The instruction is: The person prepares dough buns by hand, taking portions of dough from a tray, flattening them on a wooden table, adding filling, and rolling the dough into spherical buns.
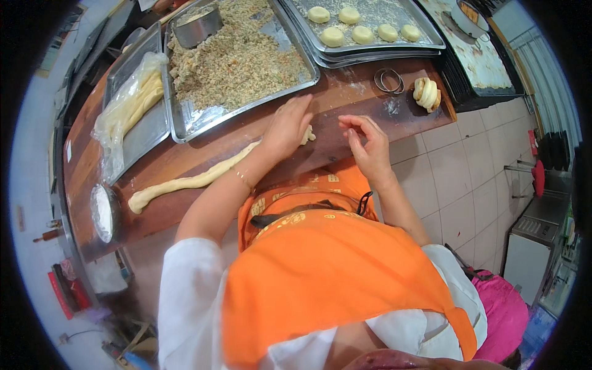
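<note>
A long rope of pale dough [196, 182] lies across the wooden table, running from the left toward my hands. My left hand [287, 127] rests over its right part with the fingers stretched out, and a short lumpy end of the rope shows beyond it. Just off the table's near edge, to the right of the rope, my right hand [368, 148] hangs with loosely bent fingers. I see nothing in it. A small bowl of white flour [103, 213] stands beyond the rope's left end.
A big metal tray [185, 126] holds crumbly filling and a round metal container [198, 28]. Plastic-wrapped dough [137, 102] lies left of it. Round dough pieces [333, 37] sit on stacked trays. Metal rings [389, 81] and coiled dough strips [427, 95] lie near the right corner.
</note>
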`<action>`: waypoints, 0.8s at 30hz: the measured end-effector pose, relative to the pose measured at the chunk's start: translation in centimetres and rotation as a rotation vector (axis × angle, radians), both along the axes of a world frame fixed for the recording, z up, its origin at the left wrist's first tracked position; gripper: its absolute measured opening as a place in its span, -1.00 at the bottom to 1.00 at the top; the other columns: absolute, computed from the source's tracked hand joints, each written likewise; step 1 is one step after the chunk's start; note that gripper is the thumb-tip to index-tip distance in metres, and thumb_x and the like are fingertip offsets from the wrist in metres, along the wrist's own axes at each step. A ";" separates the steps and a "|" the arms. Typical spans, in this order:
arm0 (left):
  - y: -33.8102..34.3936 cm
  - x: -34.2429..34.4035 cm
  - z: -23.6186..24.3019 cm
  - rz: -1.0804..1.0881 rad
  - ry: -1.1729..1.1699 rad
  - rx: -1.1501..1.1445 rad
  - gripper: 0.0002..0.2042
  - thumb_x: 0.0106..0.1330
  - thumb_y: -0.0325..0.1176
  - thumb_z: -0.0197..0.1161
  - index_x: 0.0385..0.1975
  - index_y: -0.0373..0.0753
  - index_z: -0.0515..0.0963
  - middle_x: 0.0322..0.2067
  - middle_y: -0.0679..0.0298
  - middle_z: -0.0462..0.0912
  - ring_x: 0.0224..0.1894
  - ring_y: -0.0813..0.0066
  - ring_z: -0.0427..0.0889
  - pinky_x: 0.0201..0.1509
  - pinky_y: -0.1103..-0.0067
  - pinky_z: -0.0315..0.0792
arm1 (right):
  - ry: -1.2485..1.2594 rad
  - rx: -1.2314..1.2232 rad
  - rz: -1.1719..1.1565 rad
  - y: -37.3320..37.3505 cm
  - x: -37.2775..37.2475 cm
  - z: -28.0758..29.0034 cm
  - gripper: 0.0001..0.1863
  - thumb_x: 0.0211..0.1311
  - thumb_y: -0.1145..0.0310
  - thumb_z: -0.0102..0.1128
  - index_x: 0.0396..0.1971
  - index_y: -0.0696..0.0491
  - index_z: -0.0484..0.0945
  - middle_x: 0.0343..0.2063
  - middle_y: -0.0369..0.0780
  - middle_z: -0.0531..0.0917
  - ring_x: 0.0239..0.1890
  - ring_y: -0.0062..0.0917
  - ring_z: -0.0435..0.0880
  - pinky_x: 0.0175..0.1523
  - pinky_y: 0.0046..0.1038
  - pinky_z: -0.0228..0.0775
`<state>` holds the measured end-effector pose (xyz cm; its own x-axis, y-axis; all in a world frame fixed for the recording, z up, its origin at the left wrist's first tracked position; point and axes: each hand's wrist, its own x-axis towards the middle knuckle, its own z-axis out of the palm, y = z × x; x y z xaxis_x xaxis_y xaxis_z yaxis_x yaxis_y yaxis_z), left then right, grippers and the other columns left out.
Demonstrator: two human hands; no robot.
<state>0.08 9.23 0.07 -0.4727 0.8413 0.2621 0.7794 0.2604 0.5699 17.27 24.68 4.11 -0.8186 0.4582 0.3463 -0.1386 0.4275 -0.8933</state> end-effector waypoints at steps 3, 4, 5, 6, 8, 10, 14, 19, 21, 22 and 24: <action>-1.6 1.1 0.0 0.015 0.179 -0.088 -0.59 0.32 -0.46 0.14 0.18 -0.31 0.45 0.05 -0.06 0.54 0.15 -0.08 0.49 0.25 0.21 0.37 | -0.221 0.087 0.008 0.0 0.4 -0.7 -0.81 0.24 0.55 0.24 -0.14 0.12 0.62 -0.27 -0.19 0.65 -0.34 -0.48 0.68 -0.24 -0.52 0.51; -1.8 1.1 0.3 0.012 0.181 -0.092 -0.62 0.29 -0.48 0.17 0.13 -0.30 0.50 -0.03 -0.04 0.56 0.08 -0.09 0.52 0.19 0.20 0.40 | -0.269 0.143 0.035 -0.1 0.0 -0.9 -0.81 0.21 0.52 0.28 -0.17 0.11 0.61 -0.28 -0.18 0.64 -0.32 -0.43 0.68 -0.21 -0.47 0.51; -1.6 0.9 1.0 0.014 0.184 -0.141 -0.67 0.25 -0.47 0.18 0.03 -0.31 0.53 -0.07 -0.01 0.57 0.07 -0.06 0.53 0.18 0.21 0.40 | -0.316 0.199 0.059 -0.4 -0.6 -1.0 -0.82 0.18 0.49 0.31 -0.19 0.10 0.61 -0.28 -0.17 0.63 -0.30 -0.38 0.68 -0.19 -0.42 0.52; -1.2 0.6 2.0 0.015 0.186 -0.191 -0.73 0.22 -0.46 0.19 -0.07 -0.31 0.57 -0.10 0.01 0.57 0.05 -0.02 0.53 0.16 0.22 0.41 | -0.362 0.256 0.081 -0.7 -1.2 -1.1 -0.81 0.16 0.46 0.35 -0.22 0.10 0.61 -0.29 -0.16 0.62 -0.28 -0.33 0.68 -0.17 -0.37 0.53; -0.9 -0.4 2.6 -0.004 0.116 -0.221 -0.80 0.18 -0.43 0.23 -0.22 -0.31 0.61 -0.15 0.04 0.57 0.02 0.00 0.54 0.12 0.24 0.42 | -0.332 0.368 0.089 -1.6 -2.6 -2.0 -0.80 0.11 0.44 0.39 -0.27 0.08 0.61 -0.29 -0.14 0.60 -0.22 -0.25 0.65 -0.12 -0.27 0.52; -1.1 -1.6 2.6 -0.047 -0.030 -0.183 -0.85 0.15 -0.39 0.26 -0.33 -0.29 0.61 -0.18 0.04 0.57 -0.02 -0.02 0.54 0.09 0.25 0.43 | -0.334 0.462 0.115 -2.1 -3.5 -2.4 -0.79 0.05 0.43 0.42 -0.30 0.05 0.60 -0.27 -0.14 0.58 -0.14 -0.19 0.61 -0.07 -0.20 0.48; -1.5 -3.1 2.2 -0.065 -0.120 -0.180 -0.78 0.12 -0.33 0.31 -0.28 -0.28 0.62 -0.21 0.02 0.59 -0.07 -0.02 0.58 0.05 0.27 0.46 | -0.306 0.489 0.106 -2.0 -4.4 -3.5 -0.77 0.05 0.44 0.42 -0.29 0.06 0.57 -0.34 -0.15 0.59 -0.22 -0.19 0.63 -0.11 -0.19 0.50; -1.8 -3.4 1.9 -0.002 -0.165 -0.249 -0.75 0.12 -0.31 0.34 -0.27 -0.32 0.60 -0.24 0.01 0.59 -0.12 -0.01 0.60 0.00 0.29 0.48 | -0.412 0.208 0.081 -2.8 -4.8 -2.8 -0.82 0.08 0.46 0.39 -0.33 0.09 0.56 -0.40 -0.13 0.65 -0.36 -0.26 0.69 -0.23 -0.27 0.54; -1.8 -3.2 1.9 0.014 -0.147 -0.263 -0.75 0.13 -0.30 0.33 -0.27 -0.31 0.60 -0.24 0.01 0.59 -0.11 -0.01 0.60 0.00 0.29 0.48 | -0.386 0.161 0.085 -3.4 -5.1 -2.2 -0.84 0.11 0.47 0.37 -0.34 0.10 0.56 -0.39 -0.11 0.67 -0.38 -0.28 0.71 -0.27 -0.31 0.55; -1.8 -3.1 1.9 0.021 -0.139 -0.270 -0.75 0.14 -0.29 0.32 -0.27 -0.31 0.60 -0.24 0.01 0.59 -0.11 -0.01 0.59 0.01 0.29 0.48 | -0.373 0.138 0.087 -3.6 -5.2 -1.9 -0.85 0.12 0.48 0.36 -0.34 0.11 0.56 -0.38 -0.10 0.67 -0.39 -0.30 0.71 -0.28 -0.32 0.55; -1.9 -2.9 2.4 0.032 -0.152 -0.257 -0.76 0.16 -0.28 0.31 -0.26 -0.30 0.60 -0.23 0.00 0.59 -0.10 -0.01 0.59 0.01 0.29 0.47 | -0.336 0.142 0.132 -4.0 -5.4 -1.6 -0.87 0.13 0.50 0.33 -0.33 0.11 0.56 -0.39 -0.10 0.67 -0.37 -0.26 0.71 -0.26 -0.29 0.55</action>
<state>-2.82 7.34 2.49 -0.5175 0.8550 -0.0334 0.6791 0.4342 0.5919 11.88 20.70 2.48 -0.9459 0.3081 0.1014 0.0895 0.5485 -0.8314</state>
